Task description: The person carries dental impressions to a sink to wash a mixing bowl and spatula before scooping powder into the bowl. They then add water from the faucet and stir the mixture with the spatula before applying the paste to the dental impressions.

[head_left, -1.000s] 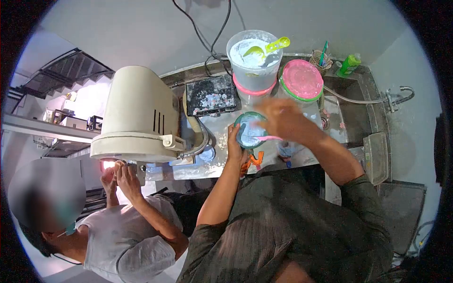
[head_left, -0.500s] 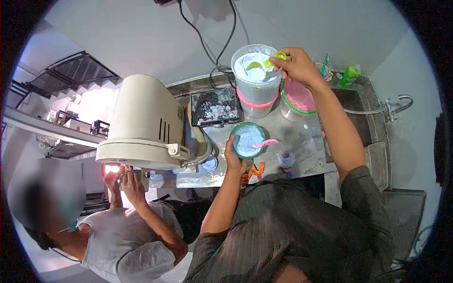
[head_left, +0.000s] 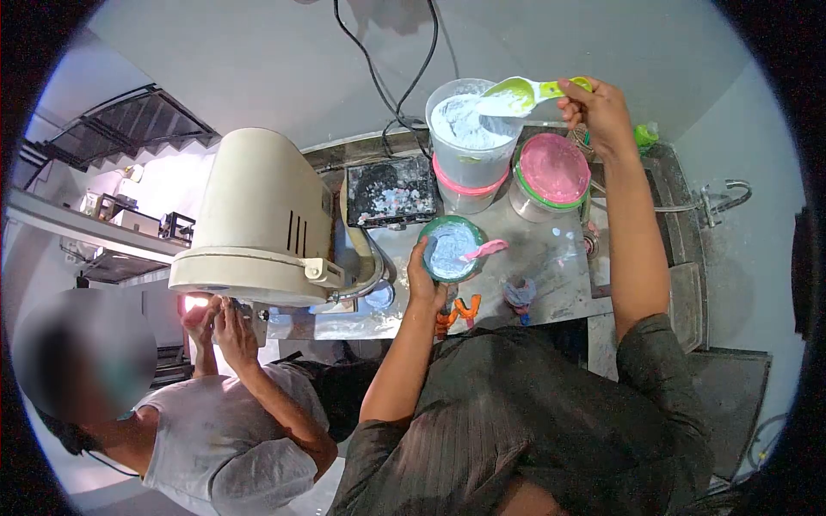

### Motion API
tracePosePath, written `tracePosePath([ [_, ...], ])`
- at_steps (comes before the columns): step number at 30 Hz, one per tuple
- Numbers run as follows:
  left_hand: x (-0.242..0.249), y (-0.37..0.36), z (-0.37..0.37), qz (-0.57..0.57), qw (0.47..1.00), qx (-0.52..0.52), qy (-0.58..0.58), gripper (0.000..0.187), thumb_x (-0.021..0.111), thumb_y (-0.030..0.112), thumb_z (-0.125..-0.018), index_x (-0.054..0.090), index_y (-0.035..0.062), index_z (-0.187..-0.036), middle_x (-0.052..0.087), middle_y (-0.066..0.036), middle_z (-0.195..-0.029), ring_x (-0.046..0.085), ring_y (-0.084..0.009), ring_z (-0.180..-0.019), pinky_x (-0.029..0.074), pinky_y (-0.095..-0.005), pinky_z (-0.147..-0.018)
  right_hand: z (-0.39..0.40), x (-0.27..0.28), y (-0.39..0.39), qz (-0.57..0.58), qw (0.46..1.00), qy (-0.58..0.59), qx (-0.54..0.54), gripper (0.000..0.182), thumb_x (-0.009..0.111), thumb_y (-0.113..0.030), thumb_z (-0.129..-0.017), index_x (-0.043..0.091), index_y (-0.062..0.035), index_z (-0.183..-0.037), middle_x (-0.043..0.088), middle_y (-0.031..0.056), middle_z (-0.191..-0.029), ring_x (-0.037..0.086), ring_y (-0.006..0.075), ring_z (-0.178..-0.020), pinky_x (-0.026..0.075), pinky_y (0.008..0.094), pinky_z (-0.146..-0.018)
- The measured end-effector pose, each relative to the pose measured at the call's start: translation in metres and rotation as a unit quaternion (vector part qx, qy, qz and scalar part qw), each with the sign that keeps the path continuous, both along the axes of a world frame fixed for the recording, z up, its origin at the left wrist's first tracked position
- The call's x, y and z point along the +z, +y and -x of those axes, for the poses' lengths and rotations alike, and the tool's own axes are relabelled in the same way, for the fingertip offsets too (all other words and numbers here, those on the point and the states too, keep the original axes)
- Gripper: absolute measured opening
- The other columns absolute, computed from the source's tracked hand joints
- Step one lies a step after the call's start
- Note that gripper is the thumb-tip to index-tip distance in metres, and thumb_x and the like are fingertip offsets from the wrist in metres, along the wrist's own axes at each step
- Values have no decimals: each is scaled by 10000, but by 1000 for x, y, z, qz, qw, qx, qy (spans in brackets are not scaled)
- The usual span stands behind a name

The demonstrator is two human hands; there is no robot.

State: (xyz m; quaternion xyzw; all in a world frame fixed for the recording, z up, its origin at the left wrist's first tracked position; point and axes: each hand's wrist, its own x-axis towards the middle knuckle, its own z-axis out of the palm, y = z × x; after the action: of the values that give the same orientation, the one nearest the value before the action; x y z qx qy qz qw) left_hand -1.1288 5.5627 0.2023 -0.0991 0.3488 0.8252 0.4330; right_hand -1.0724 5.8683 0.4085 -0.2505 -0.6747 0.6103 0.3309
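Note:
My right hand (head_left: 600, 112) grips the handle end of a lime-green scoop (head_left: 525, 93), held level over the rim of a clear plastic tub (head_left: 471, 155). White powder lies in the scoop, and the tub holds pale powder (head_left: 465, 120). My left hand (head_left: 423, 284) is closed around the near left side of a green mixing bowl (head_left: 465, 273). Inside the bowl is a pale bluish paste (head_left: 449, 249). A pink spatula (head_left: 487, 250) rests in the paste, its handle sticking out to the right.
A pink-lidded tub (head_left: 555, 172) stands right of the powder tub, which sits on another container. Left are a black tray (head_left: 391, 191) with crumbs and a large cream machine (head_left: 258, 215). Orange impression trays (head_left: 467, 310) lie at the counter's front. A co-worker (head_left: 232, 430) works at far left.
My right hand has lifted the scoop out of the powder and moved it right and slightly up, now carrying powder. The left hand still holds the bowl in nearly the same place.

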Motion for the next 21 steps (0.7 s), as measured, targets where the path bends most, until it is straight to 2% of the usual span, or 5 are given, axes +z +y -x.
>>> tracePosePath([
  [3, 0, 2, 6, 7, 999, -32, 10, 469, 458, 459, -928, 539, 84, -1197, 634, -92, -1071, 663, -228, -856, 548, -361, -566, -21, 10, -5, 37, 998, 25, 51, 172, 689, -153, -859, 628, 6, -836, 631, 64, -658, 575, 102, -481, 442, 212, -418],
  [6, -4, 7, 11, -7, 996, -76, 44, 549, 466, 496, -908, 492, 78, -1263, 596, -126, -1168, 638, -324, -986, 583, -545, -679, -38, 14, -33, 47, 993, 9, 105, 167, 687, -149, -856, 624, 0, -815, 619, 57, -637, 557, 94, -451, 433, 214, -404],
  [8, -2, 14, 9, -9, 996, -74, 41, 475, 452, 483, -936, 502, 95, -1205, 636, -102, -1050, 672, -228, -845, 573, -368, -564, -44, 7, -56, 21, 990, -42, 136, 153, 679, -128, -859, 624, 9, -818, 612, 58, -626, 549, 92, -431, 431, 223, -391],
  [12, 13, 27, 1, -9, 998, -50, 36, 437, 475, 474, -941, 446, 105, -1173, 595, -113, -1118, 660, -254, -955, 598, -444, -689, -42, -18, -96, -23, 975, -126, 183, 135, 656, -102, -870, 628, 27, -841, 604, 60, -621, 556, 97, -435, 437, 237, -386],
  [21, 11, 29, 0, -21, 996, -71, 57, 420, 492, 470, -938, 432, 107, -1140, 588, -125, -1100, 676, -246, -886, 602, -401, -611, -41, -50, -102, -14, 965, -180, 188, 134, 635, -86, -887, 590, 7, -801, 589, 43, -616, 564, 98, -443, 442, 232, -387],
])
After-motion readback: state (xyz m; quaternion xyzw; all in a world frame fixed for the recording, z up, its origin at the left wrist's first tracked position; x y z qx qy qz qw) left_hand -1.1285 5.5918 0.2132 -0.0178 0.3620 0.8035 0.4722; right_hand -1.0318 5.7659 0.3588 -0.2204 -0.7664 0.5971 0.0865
